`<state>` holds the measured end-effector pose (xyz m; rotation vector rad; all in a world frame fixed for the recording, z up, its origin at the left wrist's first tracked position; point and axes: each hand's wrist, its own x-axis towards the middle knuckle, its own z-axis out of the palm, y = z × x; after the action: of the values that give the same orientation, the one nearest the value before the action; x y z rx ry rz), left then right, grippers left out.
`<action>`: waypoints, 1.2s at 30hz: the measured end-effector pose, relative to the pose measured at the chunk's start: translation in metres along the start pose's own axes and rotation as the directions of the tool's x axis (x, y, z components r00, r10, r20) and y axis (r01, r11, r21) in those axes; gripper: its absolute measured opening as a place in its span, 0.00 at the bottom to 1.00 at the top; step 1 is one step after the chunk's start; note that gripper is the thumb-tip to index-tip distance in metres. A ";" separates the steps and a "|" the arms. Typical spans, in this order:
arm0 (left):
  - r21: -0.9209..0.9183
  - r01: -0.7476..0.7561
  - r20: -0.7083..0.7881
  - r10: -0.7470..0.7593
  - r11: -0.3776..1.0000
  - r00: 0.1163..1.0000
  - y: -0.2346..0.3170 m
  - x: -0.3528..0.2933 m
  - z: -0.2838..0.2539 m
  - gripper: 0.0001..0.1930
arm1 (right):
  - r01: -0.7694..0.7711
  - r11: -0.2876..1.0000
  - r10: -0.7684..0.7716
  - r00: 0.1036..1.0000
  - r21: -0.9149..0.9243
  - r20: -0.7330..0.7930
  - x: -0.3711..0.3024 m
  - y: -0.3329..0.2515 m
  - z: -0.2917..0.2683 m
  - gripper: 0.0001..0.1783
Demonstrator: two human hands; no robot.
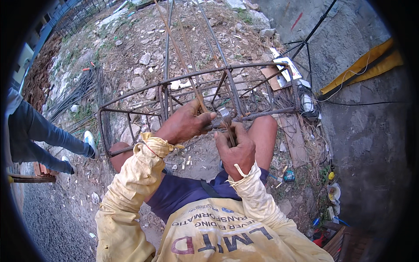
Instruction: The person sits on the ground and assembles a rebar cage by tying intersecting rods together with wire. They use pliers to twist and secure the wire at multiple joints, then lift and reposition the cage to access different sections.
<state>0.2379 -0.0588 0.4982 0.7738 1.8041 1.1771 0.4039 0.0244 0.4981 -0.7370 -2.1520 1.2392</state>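
Before me lies a cage of steel rebar point(162, 83) with bent stirrups, its long bars running away from me. My left hand point(187, 123) is closed round a rusty rebar rod point(175, 43) at the near end of the cage. Close beside it, my right hand point(238, 147) grips a pair of tying pincers point(225, 115) by the handles. The grey pincer head points up and away from me, next to the left thumb. Whether its jaws have hold of a wire is too small to tell.
Loose rods point(78, 94) lie on the stony ground at left, near a person in jeans point(46, 131). At right are a black tripod point(302, 43), a yellow-and-black strip point(360, 72), a black cable and a wooden board point(292, 139). Bare concrete extends beyond.
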 end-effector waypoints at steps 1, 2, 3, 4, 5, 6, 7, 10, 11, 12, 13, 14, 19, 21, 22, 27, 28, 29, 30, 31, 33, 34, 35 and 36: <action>-0.009 0.002 0.002 -0.002 1.000 1.000 -0.001 0.000 0.000 0.17 | 0.010 0.999 -0.009 1.000 -0.034 0.009 0.003 -0.001 0.000 0.13; -0.018 0.009 -0.004 -0.009 1.000 1.000 0.000 -0.001 0.000 0.18 | 0.019 0.998 -0.018 1.000 -0.068 0.018 0.005 -0.002 0.000 0.13; -0.026 0.016 -0.009 -0.016 1.000 1.000 0.004 -0.003 0.001 0.18 | 0.025 0.996 -0.023 0.999 -0.090 0.026 0.006 -0.005 0.000 0.13; -0.033 0.021 -0.013 -0.022 0.999 1.000 0.007 -0.004 0.002 0.18 | 0.031 0.993 -0.028 0.999 -0.112 0.034 0.007 -0.009 -0.001 0.14; -0.003 -0.005 -0.023 0.005 1.000 1.000 0.005 -0.003 0.002 0.19 | 0.037 0.990 -0.032 0.999 -0.134 0.041 0.008 -0.011 -0.001 0.14; 0.028 -0.032 -0.035 0.033 0.999 0.999 0.003 -0.003 0.001 0.19 | 0.032 0.991 -0.025 0.998 -0.133 0.054 0.008 -0.013 -0.001 0.14; 0.060 -0.058 -0.046 0.061 0.997 0.997 0.001 -0.002 0.001 0.19 | 0.026 0.991 -0.017 0.998 -0.131 0.068 0.009 -0.014 0.000 0.14; 0.106 -0.106 -0.071 0.113 0.989 0.991 -0.008 0.002 -0.001 0.17 | 0.005 0.990 0.010 0.994 -0.140 0.106 0.011 -0.020 0.000 0.14; 0.080 -0.076 -0.066 0.082 0.994 0.994 -0.009 0.001 -0.002 0.16 | -0.002 0.990 0.019 0.993 -0.144 0.119 0.012 -0.022 0.000 0.14; 0.055 -0.050 -0.053 0.053 0.997 0.997 -0.003 -0.001 -0.002 0.15 | 0.008 0.985 0.011 0.994 -0.171 0.111 0.014 -0.022 0.000 0.13; 0.030 -0.023 -0.040 0.024 0.999 0.999 0.000 -0.001 -0.001 0.14 | 0.019 0.980 0.001 0.995 -0.196 0.104 0.016 -0.021 0.000 0.12; 0.020 -0.027 -0.028 0.028 0.999 0.999 0.001 -0.001 -0.001 0.13 | 0.030 0.975 -0.009 0.995 -0.221 0.098 0.018 -0.021 0.000 0.11; -0.065 -0.050 -0.029 0.048 0.997 0.998 -0.003 -0.002 0.001 0.10 | -0.051 0.973 0.064 0.996 -0.225 0.054 0.019 -0.021 0.004 0.08; -0.018 -0.081 -0.032 0.081 0.997 0.996 -0.006 0.001 -0.001 0.09 | -0.048 0.974 0.056 0.998 -0.219 0.028 0.019 -0.020 0.007 0.08; 0.004 -0.097 -0.031 0.097 0.995 0.995 -0.007 0.002 -0.002 0.09 | -0.049 0.974 0.054 0.998 -0.219 0.015 0.018 -0.019 0.009 0.08; -0.025 -0.042 -0.048 0.041 0.999 0.998 -0.002 -0.001 -0.001 0.11 | -0.099 0.984 0.091 0.994 -0.151 -0.055 0.018 -0.020 0.012 0.08; -0.076 -0.043 -0.054 0.039 0.996 0.998 -0.005 0.000 0.000 0.11 | -0.100 0.981 0.093 0.994 -0.164 -0.048 0.019 -0.020 0.012 0.08; -0.009 -0.061 -0.056 0.060 0.998 0.997 -0.008 0.001 -0.001 0.11 | -0.101 0.979 0.095 0.995 -0.177 -0.042 0.019 -0.020 0.011 0.08; 0.061 -0.075 -0.058 0.078 0.995 0.995 -0.007 0.001 -0.002 0.12 | -0.081 0.977 0.076 0.997 -0.198 -0.033 0.019 -0.020 0.011 0.08; 0.130 -0.088 -0.058 0.096 0.988 0.994 -0.005 0.001 -0.003 0.12 | -0.061 0.974 0.057 0.998 -0.219 -0.023 0.019 -0.021 0.011 0.08; 0.057 -0.046 -0.043 0.049 0.997 0.998 0.000 -0.001 -0.002 0.12 | 0.015 0.959 -0.018 1.000 -0.282 -0.010 0.019 -0.018 0.011 0.09; 0.021 -0.027 -0.032 0.028 0.999 0.999 0.002 -0.001 -0.001 0.12 | 0.069 0.944 -0.075 0.997 -0.323 -0.004 0.019 -0.012 0.012 0.09; 0.007 -0.037 -0.021 0.037 0.999 0.999 0.002 0.000 0.000 0.12 | 0.122 0.923 -0.130 0.992 -0.365 0.003 0.019 -0.008 0.012 0.10; -0.006 -0.043 -0.017 0.043 0.999 0.999 -0.001 0.000 -0.001 0.12 | 0.097 0.915 -0.085 0.995 -0.392 0.048 0.019 -0.014 0.012 0.10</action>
<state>0.2369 -0.0600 0.4981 0.8051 1.8046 1.2201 0.3796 0.0248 0.5091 -0.7693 -2.4650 0.7773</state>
